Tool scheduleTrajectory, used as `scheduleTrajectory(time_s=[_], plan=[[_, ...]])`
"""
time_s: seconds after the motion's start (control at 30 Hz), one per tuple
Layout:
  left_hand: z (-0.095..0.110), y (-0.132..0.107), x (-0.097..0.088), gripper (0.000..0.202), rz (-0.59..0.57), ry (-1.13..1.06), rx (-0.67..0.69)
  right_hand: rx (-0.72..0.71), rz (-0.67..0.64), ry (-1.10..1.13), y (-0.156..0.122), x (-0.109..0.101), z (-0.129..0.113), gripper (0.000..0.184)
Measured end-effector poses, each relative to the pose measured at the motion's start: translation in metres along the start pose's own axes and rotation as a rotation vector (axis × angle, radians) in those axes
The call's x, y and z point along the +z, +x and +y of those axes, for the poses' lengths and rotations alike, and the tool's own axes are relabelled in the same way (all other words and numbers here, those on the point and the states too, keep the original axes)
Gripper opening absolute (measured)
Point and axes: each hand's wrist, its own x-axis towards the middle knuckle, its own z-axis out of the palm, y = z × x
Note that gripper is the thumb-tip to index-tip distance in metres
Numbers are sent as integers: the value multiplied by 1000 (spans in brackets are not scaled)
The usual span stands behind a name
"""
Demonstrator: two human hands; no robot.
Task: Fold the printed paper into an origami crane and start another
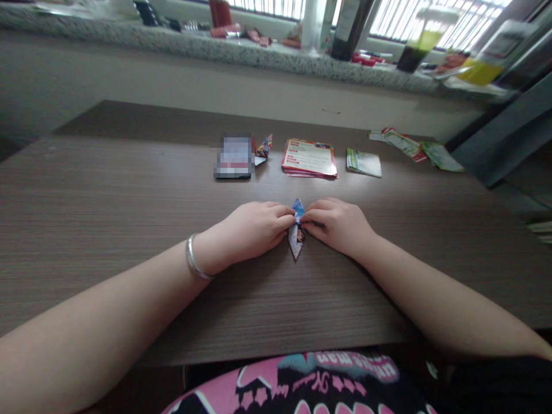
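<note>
A small folded paper piece (295, 244), long and pointed at both ends with blue and pale printed patterns, lies upright in view on the brown table (172, 322). My left hand (263, 227) pinches its left edge near the middle, fingers closed. From the other side, my right hand (338, 224) grips the right edge with thumb and fingertips. The fingertips hide part of the paper's middle. A silver bangle (194, 257) sits on my left wrist.
Behind my hands are a phone-like device (234, 158) with a blurred screen, a folded colourful paper (264, 147), a stack of printed cards (309, 158) and a smaller green-white stack (363, 163). Loose cards (405, 144) lie far right. Bottles line the granite sill (276, 54).
</note>
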Motion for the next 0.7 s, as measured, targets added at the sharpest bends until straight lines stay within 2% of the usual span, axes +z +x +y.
scheduleTrajectory(time_s=[0.43,0.7], plan=[[-3,-3,3,29,72,43,34,11,-76,-189,0,-7,-14,25],[3,0,0,30,24,23,-26,16,-153,-45,2,-13,-12,21]])
